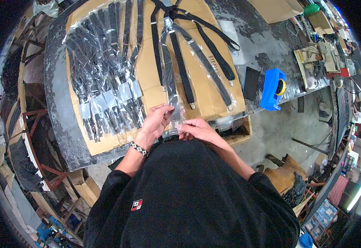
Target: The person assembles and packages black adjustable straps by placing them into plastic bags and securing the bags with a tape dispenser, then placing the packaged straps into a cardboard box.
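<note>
Close in front of my body, both hands are at the lower end of a clear plastic bag (170,84) with a black suspender strap inside. My left hand (159,119) pinches the bag's left edge. The fingers of my right hand (197,129) are closed on its bottom end, next to the left hand. Unbagged black suspenders (181,68) with metal clips lie just beyond, on a cardboard sheet (150,89). At the left, several bagged suspenders (101,62) lie side by side in shiny plastic with grey cards (110,99) near their lower ends.
A blue tape dispenser (270,91) with a yellow-rimmed roll stands at the right of the dark worn table (58,91). Beside it lies a flat black rectangle (251,84). Clear plastic (230,35) lies further back. An open wooden box (242,134) sits below the table's front edge.
</note>
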A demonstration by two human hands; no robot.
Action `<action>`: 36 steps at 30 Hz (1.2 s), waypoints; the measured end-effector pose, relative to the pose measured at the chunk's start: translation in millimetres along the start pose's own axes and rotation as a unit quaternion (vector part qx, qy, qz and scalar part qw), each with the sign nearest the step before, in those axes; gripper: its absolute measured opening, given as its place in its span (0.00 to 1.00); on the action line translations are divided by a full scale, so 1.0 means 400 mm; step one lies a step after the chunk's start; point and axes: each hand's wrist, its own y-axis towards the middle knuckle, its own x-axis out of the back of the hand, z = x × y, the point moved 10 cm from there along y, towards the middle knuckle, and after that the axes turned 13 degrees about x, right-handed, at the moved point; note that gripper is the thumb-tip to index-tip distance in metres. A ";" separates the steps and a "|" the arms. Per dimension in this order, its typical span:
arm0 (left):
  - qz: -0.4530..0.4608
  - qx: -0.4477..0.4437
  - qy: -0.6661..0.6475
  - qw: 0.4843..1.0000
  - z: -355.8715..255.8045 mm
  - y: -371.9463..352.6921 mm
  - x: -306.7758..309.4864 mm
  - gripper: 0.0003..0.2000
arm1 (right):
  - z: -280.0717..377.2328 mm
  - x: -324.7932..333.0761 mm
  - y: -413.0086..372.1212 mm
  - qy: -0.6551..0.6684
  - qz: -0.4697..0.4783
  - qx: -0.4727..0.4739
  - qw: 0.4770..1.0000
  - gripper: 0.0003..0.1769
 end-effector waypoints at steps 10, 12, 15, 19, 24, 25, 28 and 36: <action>-0.043 -0.038 0.045 0.997 -0.016 -0.007 0.007 0.06 | -0.010 -0.006 0.000 0.007 0.004 -0.013 1.000 0.20; -0.057 -0.037 0.058 0.996 -0.018 -0.007 0.017 0.05 | -0.006 -0.005 -0.010 0.015 -0.004 -0.043 0.999 0.22; -0.075 -0.030 0.064 0.995 -0.024 -0.015 0.023 0.04 | 0.009 0.044 -0.032 -0.041 -0.058 -0.037 0.997 0.25; -0.095 -0.042 0.083 0.991 -0.027 -0.006 0.057 0.05 | 0.006 0.172 -0.074 0.006 -0.156 0.004 0.988 0.22; -0.074 -0.038 0.056 0.995 -0.036 -0.012 0.055 0.04 | 0.010 0.370 -0.183 0.024 -0.290 0.025 0.956 0.15; -0.076 -0.036 0.047 0.995 -0.037 -0.016 0.053 0.03 | 0.021 0.394 -0.199 0.017 -0.314 0.031 0.949 0.15; -0.071 -0.021 0.031 0.997 -0.034 -0.018 0.052 0.03 | 0.045 0.413 -0.194 -0.014 -0.308 0.061 0.949 0.14; -0.095 -0.024 0.057 0.994 -0.027 -0.007 0.089 0.07 | 0.050 0.168 0.087 0.014 -0.147 0.070 0.986 0.14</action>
